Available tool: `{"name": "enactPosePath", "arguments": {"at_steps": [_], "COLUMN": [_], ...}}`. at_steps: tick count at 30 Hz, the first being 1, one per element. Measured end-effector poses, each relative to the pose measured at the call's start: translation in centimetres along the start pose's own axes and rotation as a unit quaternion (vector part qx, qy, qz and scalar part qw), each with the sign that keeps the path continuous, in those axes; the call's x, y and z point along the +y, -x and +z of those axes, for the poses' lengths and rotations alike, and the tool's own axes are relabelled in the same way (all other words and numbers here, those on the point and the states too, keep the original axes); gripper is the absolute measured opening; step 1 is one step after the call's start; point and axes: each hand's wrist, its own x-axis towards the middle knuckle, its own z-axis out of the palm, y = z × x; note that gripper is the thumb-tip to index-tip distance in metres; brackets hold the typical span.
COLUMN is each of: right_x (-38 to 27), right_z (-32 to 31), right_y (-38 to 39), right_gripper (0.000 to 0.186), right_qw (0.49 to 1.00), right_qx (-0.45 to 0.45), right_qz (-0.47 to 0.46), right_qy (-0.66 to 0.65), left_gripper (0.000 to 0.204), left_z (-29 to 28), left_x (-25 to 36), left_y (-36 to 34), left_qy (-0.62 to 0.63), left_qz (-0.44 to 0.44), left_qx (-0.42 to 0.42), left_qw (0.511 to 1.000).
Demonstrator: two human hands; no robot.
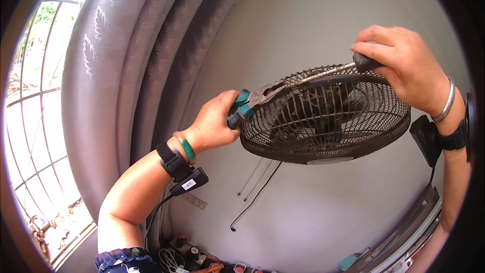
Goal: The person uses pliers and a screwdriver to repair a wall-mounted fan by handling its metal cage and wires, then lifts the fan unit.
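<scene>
Overhead, a black fan (283, 154) with a round wire guard is tilted face-down, and its blades show dimly through the mesh. My left hand (212, 121) is closed round pliers (261, 96) with teal-and-black handles. Their jaws point right, at the upper left edge of the guard. In my right hand (417, 71) is a screwdriver (368, 62), gripped by its dark handle. Its long worn shaft runs left across the top of the guard, and its tip ends by the pliers' jaws. Whether the jaws clamp the tip or the guard wire, I cannot tell.
Grey patterned curtains (96, 101) hang at left beside a bright barred window (38, 121). Pull cords and a dark cable (262, 187) dangle below the fan. A wall socket (194, 201) is low on the pale wall. Cables and small items (202, 260) lie at the bottom.
</scene>
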Motion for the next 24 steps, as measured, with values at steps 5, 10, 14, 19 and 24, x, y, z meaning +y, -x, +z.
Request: {"name": "enactPosePath", "arguments": {"at_steps": [5,10,14,19,24], "right_x": [-0.8,-0.9,-1.3,-0.6,0.2], "right_z": [1.4,1.6,-0.7,-1.0,-0.6], "right_y": [-0.7,0.0,-0.5,-0.2,0.2], "right_gripper": [0.024,0.028,0.029,0.026,0.021], "right_qw": [0.979,0.984,0.995,0.994,0.956], "right_qx": [0.121,0.119,-0.01,-0.069,-0.133], "right_qz": [-0.056,-0.014,0.035,0.073,0.192], "right_qy": [0.153,0.134,0.096,-0.03,-0.179], "left_gripper": [0.048,0.049,0.05,0.051,0.048], "left_z": [-0.3,-0.3,-0.4,-0.3,-0.2], "left_x": [0.0,-0.1,-0.1,-0.1,-0.3], "left_y": [0.4,0.4,0.3,0.3,0.6], "left_qy": [0.003,-0.004,0.009,0.016,0.033], "left_qz": [-0.05,-0.062,-0.068,-0.075,-0.071], "left_qx": [-0.011,-0.024,-0.027,-0.036,-0.018], "left_qw": [0.999,0.998,0.997,0.996,0.997]}}
